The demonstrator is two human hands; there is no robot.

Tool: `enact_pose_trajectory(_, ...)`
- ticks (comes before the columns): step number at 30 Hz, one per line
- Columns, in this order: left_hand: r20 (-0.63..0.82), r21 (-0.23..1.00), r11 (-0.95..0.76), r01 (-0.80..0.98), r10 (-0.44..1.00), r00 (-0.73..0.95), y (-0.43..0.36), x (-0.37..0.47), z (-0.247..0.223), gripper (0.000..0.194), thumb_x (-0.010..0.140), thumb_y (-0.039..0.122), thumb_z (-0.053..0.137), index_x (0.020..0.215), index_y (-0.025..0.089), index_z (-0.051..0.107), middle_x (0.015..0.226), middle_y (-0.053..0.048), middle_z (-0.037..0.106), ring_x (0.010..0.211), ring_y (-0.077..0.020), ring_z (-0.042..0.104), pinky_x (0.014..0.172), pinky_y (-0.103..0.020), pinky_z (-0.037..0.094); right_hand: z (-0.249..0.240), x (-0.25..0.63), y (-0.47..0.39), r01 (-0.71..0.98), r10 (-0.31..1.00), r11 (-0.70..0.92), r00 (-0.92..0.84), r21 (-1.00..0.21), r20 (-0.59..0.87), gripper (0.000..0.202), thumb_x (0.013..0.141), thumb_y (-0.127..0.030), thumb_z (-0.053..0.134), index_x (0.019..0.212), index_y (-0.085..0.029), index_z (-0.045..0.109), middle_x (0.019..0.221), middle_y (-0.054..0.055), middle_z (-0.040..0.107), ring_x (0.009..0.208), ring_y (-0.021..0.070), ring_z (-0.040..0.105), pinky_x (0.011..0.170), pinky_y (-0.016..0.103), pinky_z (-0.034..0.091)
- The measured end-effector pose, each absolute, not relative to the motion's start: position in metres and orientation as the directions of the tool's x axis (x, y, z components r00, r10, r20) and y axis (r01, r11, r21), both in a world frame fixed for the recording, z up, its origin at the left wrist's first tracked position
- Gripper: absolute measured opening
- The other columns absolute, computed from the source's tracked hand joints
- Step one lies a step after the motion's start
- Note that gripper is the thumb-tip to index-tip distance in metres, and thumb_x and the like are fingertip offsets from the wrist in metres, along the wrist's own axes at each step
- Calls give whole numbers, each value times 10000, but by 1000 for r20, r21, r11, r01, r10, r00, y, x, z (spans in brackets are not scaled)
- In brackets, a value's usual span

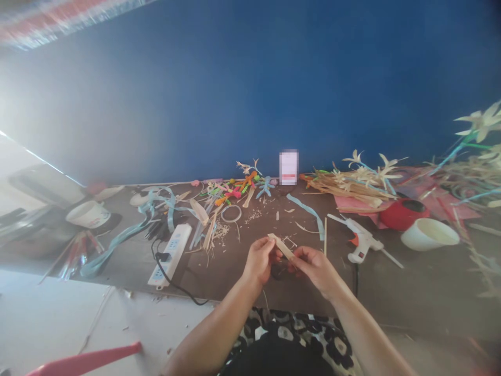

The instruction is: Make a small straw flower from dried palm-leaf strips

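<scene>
A pale, flat strip that looks like dried husk (282, 247) is stretched between my two hands above the front of the brown table. My left hand (261, 259) pinches its upper left end between thumb and fingers. At the lower right end, my right hand (312, 265) has closed its thumb and fingers on the same strip. Small pale scraps lie on the tabletop just beyond the hands. Right of my right hand rests a white glue gun (362, 243), with a thin stick (325, 236) and a light blue ribbon piece (311, 211) nearby.
Left stands a white power strip (170, 256) with a black cord plugged in. Colourful craft pieces (238, 190) lie along the back, beside a clear ring (231, 213). Dried husks (348, 188), a red pot (403, 213) and a white cup (429, 234) occupy the right. A blue wall rises behind.
</scene>
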State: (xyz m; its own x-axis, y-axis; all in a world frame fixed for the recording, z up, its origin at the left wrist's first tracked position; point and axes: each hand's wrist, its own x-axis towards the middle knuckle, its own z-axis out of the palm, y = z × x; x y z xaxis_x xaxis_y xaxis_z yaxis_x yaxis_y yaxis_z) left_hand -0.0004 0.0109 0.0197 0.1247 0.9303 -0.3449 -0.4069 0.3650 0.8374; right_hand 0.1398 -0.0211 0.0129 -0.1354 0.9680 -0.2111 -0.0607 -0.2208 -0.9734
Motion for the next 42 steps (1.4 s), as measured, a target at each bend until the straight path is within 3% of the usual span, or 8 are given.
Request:
enact_pose_trajectory(7,-307,866,305,-396,950,60,13,0,23,287,600,361,630,752,123,581,645,-18,576,507,-74,513,454,-171,368,16,140,-17,225,1000,-25,20,-974,-21,178,685,-352,552,613,-189,553,542,-5,575,490,125,491,473,227,362)
enact_pose_trajectory(12,-310,901,347,-259,934,176,3,4,17,295,593,351,645,751,107,591,657,-42,587,511,-93,537,479,-196,401,24,139,-18,541,956,120,162,-832,243,103,731,-284,482,680,-210,534,666,20,566,602,157,520,581,257,389)
enact_pose_trajectory(18,-315,864,375,-336,924,218,-4,9,18,288,621,344,628,768,98,604,688,-60,600,566,-103,549,518,-203,420,28,134,-26,708,919,232,65,-667,389,98,760,-222,440,742,-216,536,805,45,553,734,170,530,670,263,396)
enact_pose_trajectory(24,-295,859,342,-382,939,176,-1,1,24,363,573,296,671,880,143,552,687,-29,582,578,-115,555,452,-187,411,24,134,-29,696,911,281,22,-660,411,125,764,-194,432,786,-221,552,835,50,568,773,174,537,706,273,401)
enact_pose_trajectory(29,-210,935,276,-223,936,283,1,-9,30,240,584,274,659,725,132,526,638,-26,584,591,-127,560,468,-190,413,20,139,-25,465,947,271,26,-843,319,93,752,-198,438,773,-206,528,843,39,587,773,166,555,702,278,433)
enact_pose_trajectory(33,-68,997,80,-10,899,433,5,-22,43,165,619,255,627,696,127,556,677,-33,595,575,-113,547,545,-223,429,28,147,-24,333,958,282,-37,-900,286,53,734,-193,463,748,-200,514,844,29,585,769,157,558,701,270,440)
enact_pose_trajectory(37,90,971,-197,136,828,553,9,-34,59,126,628,236,619,686,125,604,770,-58,599,726,-147,560,666,-244,424,40,152,-27,355,934,356,-115,-864,338,55,729,-159,466,721,-198,504,804,26,559,769,153,538,713,272,418)
enact_pose_trajectory(42,153,922,-332,200,786,599,11,-38,70,140,654,245,600,735,131,609,786,-70,599,744,-148,558,671,-246,427,49,155,-28,400,914,406,-161,-822,373,45,719,-163,484,705,-193,514,790,27,543,758,151,528,711,272,401)
